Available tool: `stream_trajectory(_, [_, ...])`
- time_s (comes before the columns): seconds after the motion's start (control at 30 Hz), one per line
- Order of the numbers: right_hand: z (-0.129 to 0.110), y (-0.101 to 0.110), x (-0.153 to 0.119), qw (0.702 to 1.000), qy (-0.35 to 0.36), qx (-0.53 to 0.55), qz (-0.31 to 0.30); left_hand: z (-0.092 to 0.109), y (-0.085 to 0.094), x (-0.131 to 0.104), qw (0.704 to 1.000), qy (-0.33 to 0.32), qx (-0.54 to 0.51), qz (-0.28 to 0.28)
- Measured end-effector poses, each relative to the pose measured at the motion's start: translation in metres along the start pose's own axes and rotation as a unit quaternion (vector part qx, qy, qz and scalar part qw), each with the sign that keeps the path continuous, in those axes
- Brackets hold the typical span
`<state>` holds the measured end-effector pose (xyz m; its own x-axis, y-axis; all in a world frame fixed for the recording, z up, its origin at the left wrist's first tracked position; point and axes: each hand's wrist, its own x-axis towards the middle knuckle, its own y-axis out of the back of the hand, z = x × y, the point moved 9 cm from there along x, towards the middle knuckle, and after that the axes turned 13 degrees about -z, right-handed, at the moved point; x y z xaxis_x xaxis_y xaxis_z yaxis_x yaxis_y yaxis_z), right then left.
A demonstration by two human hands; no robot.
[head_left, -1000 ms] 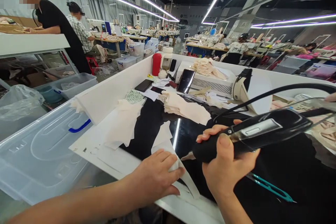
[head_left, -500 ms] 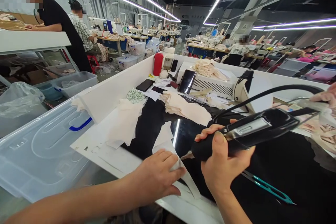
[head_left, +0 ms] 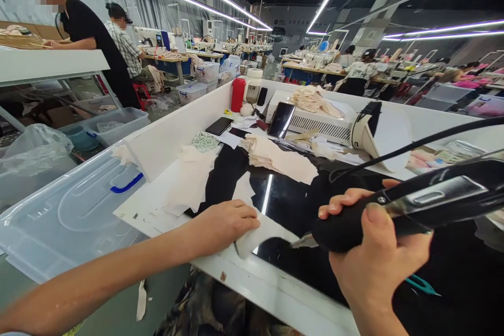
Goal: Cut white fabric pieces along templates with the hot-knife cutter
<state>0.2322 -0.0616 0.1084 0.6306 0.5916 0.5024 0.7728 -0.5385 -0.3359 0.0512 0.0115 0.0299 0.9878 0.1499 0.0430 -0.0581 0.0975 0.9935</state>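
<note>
My left hand (head_left: 234, 220) is closed at the near edge of the worktable, its fingers curled over a white cloth piece (head_left: 271, 232). Part of that piece bends down below the fingers. My right hand (head_left: 380, 247) is wrapped round a black corded handheld tool (head_left: 441, 194) with a metal panel. Its pointed metal tip (head_left: 305, 241) lies at the right end of the white piece, by the dark tabletop; contact is hard to judge. Teal thread snips (head_left: 423, 284) lie on the dark surface, partly hidden by my right hand.
Cream cloth stacks (head_left: 275, 155) lie in the middle, with more cloth (head_left: 191, 176) at left. Behind are two phones (head_left: 282, 119), a red bottle (head_left: 238, 95) and a white lamp (head_left: 362, 128). A clear lidded bin (head_left: 74, 210) stands left. Co-workers sit or stand beyond.
My right hand has moved right with the tool, whose tip now shows. My left hand has shifted slightly left and up with the white piece. Another person's hand at the right edge is gone.
</note>
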Motion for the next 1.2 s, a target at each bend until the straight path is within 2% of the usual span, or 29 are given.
stream_trajectory(0.2, [-0.003, 0.006, -0.013, 1.000, -0.013, 0.013, -0.010, 0.011, -0.011, 0.018, 0.990, 0.113, 0.082, -0.020])
stream_trajectory(0.37, [-0.005, 0.008, -0.019, 1.000, 0.000, 0.020, -0.016, 0.017, -0.020, 0.026, 0.981, 0.155, 0.107, -0.044])
stream_trajectory(0.6, [-0.001, 0.003, -0.021, 0.999, 0.015, 0.030, -0.024, 0.017, -0.019, 0.020, 0.978, 0.166, 0.118, -0.049])
stream_trajectory(0.83, [0.007, 0.000, -0.026, 0.998, 0.016, 0.042, -0.032, 0.019, -0.014, 0.018, 0.979, 0.154, 0.133, -0.022])
stream_trajectory(1.03, [0.011, -0.002, -0.031, 0.998, 0.017, 0.037, -0.050, 0.019, -0.018, 0.019, 0.976, 0.159, 0.143, -0.044])
stream_trajectory(1.2, [0.014, -0.001, -0.027, 0.997, 0.025, 0.023, -0.068, 0.014, -0.018, 0.016, 0.972, 0.191, 0.131, -0.032])
